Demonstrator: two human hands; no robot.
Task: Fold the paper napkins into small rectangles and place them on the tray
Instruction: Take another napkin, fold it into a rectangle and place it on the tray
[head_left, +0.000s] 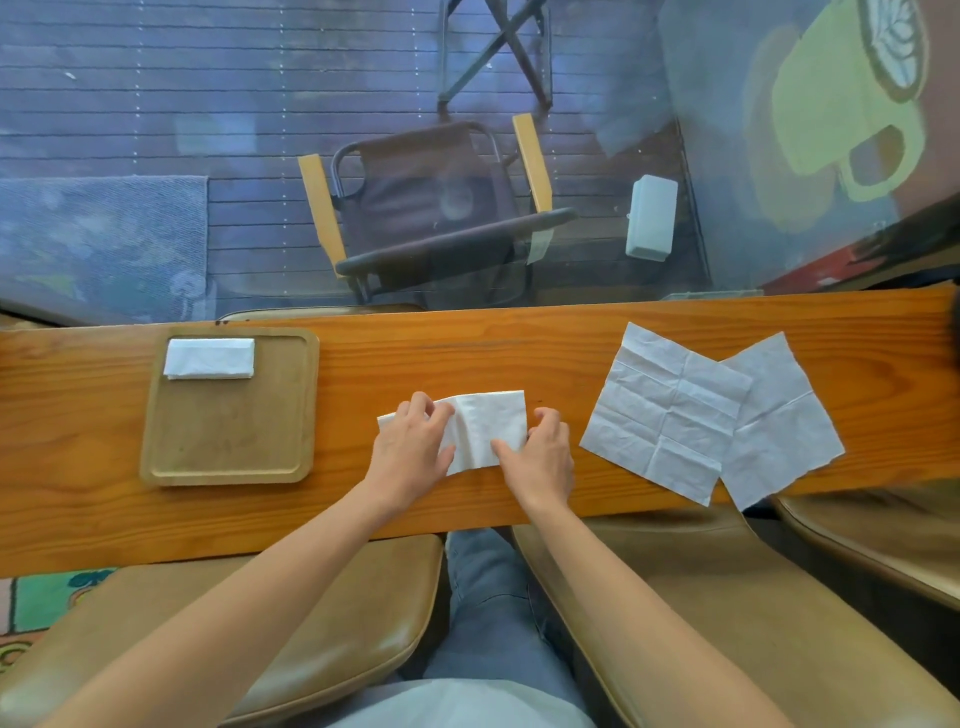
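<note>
Both hands on a half-folded napkin (480, 428) mid-counter (571, 338): left hand (413, 449) fingers curled, pinching its left part; right hand (540, 457) grips the right edge, thumb on top. One folded napkin (209, 358) sits in the wooden tray (228, 467) far-left corner. Two unfolded napkins (665, 410) overlap well to the right.

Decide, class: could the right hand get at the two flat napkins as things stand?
Probably yes: the flat napkins lie just beside the right hand, nothing between, though it is busy with the half-folded napkin.
</note>
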